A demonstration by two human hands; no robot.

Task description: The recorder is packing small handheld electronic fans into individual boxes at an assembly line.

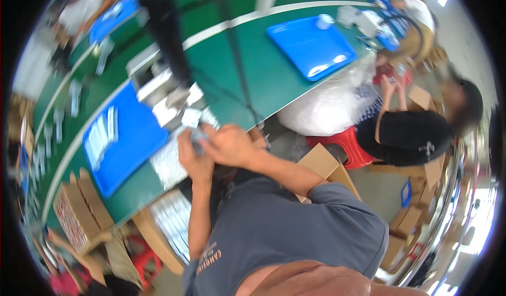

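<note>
My left hand (191,159) and my right hand (227,144) meet over the near edge of a green table (253,75). Together they pinch a small grey-blue packet (197,136), which their fingers mostly hide. Just beyond them lie several small white packets (184,118) and a flat sheet of silvery packets (167,159). A blue tray (124,138) holding several white strips sits to the left of my hands.
A second blue tray (311,46) lies farther along the table. A person in a black shirt (406,132) sits on a red stool (350,146) by a clear plastic bag (327,106). Cardboard boxes (79,211) stand around the floor.
</note>
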